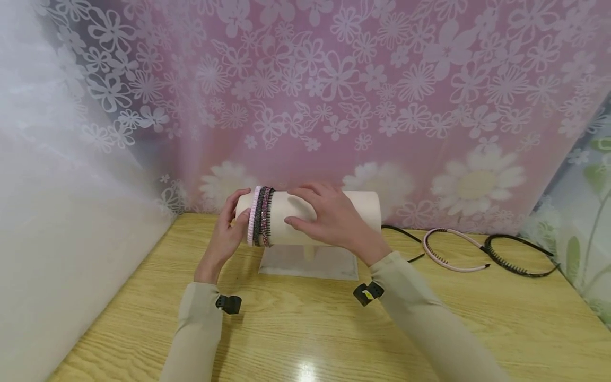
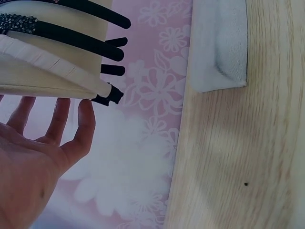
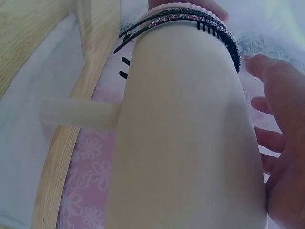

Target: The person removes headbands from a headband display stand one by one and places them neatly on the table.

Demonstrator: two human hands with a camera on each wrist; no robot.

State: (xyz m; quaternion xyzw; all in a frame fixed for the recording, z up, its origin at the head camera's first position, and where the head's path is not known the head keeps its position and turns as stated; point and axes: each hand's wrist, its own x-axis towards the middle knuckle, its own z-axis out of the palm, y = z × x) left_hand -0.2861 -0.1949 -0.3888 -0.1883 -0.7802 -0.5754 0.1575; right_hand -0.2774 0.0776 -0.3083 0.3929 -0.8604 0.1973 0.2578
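A cream cylinder (image 3: 186,129) lies level on a short post above a whitish base (image 1: 281,263), standing on the far part of the wood-grain table (image 1: 286,334). Three headbands sit side by side round its left end: outermost a pale pink headband (image 1: 253,217) with a wrapped, ribbed surface; next a dark sparkly headband (image 1: 259,217) crusted with small stones; innermost a pink glitter headband (image 1: 266,220) edged with black comb teeth. Past the cylinder, both stone-covered bands end in smooth, rounded black tips.

The left hand (image 1: 226,233) grips the cylinder's left end, thumb on the near side, fingers on the far. The right hand (image 1: 329,217) is spread wide over its middle, holding nothing; whether it touches, I cannot tell. To the right lie a black headband (image 1: 403,232), partly hidden, a smooth pink headband (image 1: 468,270) and a dark toothed headband (image 1: 517,271).
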